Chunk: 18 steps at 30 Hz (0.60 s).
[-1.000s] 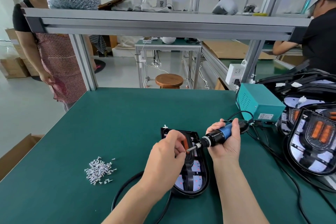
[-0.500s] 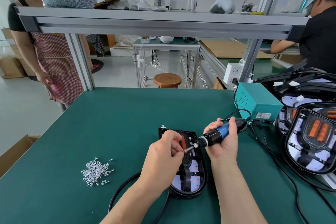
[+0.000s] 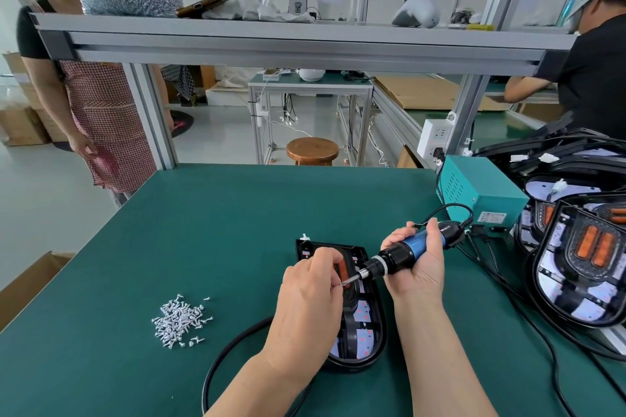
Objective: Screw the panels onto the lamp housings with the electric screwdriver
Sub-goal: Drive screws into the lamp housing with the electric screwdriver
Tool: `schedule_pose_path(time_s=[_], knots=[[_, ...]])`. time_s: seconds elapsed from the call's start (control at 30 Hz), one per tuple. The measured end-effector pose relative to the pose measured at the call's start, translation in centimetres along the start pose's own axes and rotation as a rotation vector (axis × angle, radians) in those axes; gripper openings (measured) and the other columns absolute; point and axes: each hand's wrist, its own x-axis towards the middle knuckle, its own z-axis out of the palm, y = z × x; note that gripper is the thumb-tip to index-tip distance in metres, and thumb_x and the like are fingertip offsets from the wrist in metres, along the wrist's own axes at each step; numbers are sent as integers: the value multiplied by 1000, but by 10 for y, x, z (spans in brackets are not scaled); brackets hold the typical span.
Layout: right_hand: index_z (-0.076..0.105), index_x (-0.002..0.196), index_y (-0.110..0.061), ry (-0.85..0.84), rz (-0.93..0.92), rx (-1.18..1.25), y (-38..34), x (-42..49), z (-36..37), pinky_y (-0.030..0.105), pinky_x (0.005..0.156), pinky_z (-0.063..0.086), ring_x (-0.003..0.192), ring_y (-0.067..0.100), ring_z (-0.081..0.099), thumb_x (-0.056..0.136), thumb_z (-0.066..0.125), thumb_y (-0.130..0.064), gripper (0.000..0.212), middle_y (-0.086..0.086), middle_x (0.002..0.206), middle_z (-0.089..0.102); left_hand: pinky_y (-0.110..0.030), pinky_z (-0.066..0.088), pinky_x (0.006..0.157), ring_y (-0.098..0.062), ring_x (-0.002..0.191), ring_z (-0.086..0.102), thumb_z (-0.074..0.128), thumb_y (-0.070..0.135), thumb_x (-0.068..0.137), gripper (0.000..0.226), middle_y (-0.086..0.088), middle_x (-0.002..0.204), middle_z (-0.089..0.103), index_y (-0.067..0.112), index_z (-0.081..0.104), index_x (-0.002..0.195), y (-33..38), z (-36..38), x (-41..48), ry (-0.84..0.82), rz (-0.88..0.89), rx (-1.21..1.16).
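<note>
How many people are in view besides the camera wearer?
2. One person in a checked apron stands beyond the bench's left corner; one person in a black shirt and cap stands at the far right. Others may be out of frame.

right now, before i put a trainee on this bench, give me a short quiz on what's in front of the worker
1. True or false: the left hand grips the electric screwdriver.
2. Where does the pile of loose screws lie relative to the lamp housing being worked on? A) to its left B) to its right C) inside it
3. Fill in: the left hand pinches a small ___ at the screwdriver's bit tip.
Key: 1 false, the right hand grips the electric screwdriver; 2 A; 3 screw.
</note>
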Motion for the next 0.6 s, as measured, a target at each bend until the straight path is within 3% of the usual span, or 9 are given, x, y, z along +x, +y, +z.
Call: schedule_pose_path(time_s=[0.17,0.3,0.5,0.6], knots=[[59,95,-13,-94,-19,22,-2,-1,0,17,54,50,55,6,54,89,71,-39,30,-6,70,54,-22,42,76,-8,85,51,54,5,89,33,18,82,56,33,45,103,-3,1,1,-46,-3,-34],[61,97,-13,-187,-51,13,-3,-5,4,17,55,50,57,6,54,84,71,-39,31,-6,70,53,-25,46,78,-9,85,55,55,4,91,31,17,82,58,28,49,110,-2,-1,-1,-64,-59,-92],[56,93,-14,-24,-73,-31,4,-7,3,17,51,49,53,6,56,92,70,-35,25,-7,72,55,-28,33,78,-19,79,43,44,-7,85,35,9,85,52,19,50,107,7,2,-1,0,11,139],[58,93,-13,-81,-88,6,1,-8,4,18,52,49,53,7,55,94,67,-32,21,-6,69,54,-28,42,79,-16,82,52,47,-3,90,30,9,84,58,18,48,112,8,-2,3,-71,-74,16]])
